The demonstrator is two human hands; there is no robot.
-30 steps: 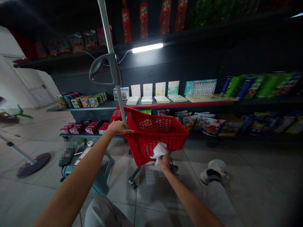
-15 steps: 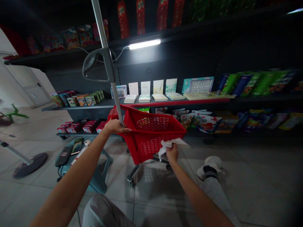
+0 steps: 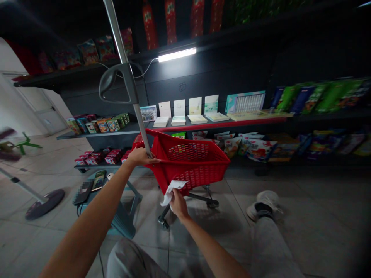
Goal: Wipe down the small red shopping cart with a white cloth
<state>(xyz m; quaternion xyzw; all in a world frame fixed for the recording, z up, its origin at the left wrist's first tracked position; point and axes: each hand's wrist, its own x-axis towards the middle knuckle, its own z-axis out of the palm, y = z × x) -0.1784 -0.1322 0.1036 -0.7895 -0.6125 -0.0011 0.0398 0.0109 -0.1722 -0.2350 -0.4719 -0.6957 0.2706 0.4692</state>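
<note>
In front of me stands a red plastic shopping cart (image 3: 199, 173) with perforated sides and dark wheeled legs. My left hand (image 3: 140, 157) grips its red rear edge, at the foot of the slanting metal pole. That pole (image 3: 115, 29) rises from the cart and carries a grey loop handle (image 3: 127, 83). A crumpled white cloth or tissue (image 3: 174, 187) is pinched in my right hand (image 3: 179, 204), against the lower rear part of the cart's near side. The fingertips under the cloth are partly hidden.
Behind the cart, shelves (image 3: 249, 120) hold books, boxes and snack bags. A blue-grey stool (image 3: 123, 220) at left bears a phone (image 3: 98, 180) and other small items. A round pole base (image 3: 46, 204) stands farther left. My shoe (image 3: 268, 200) rests at right.
My right hand has moved left with the white cloth, from the middle of the cart's near side to its lower rear corner. My left hand keeps its grip; the view has shifted slightly.
</note>
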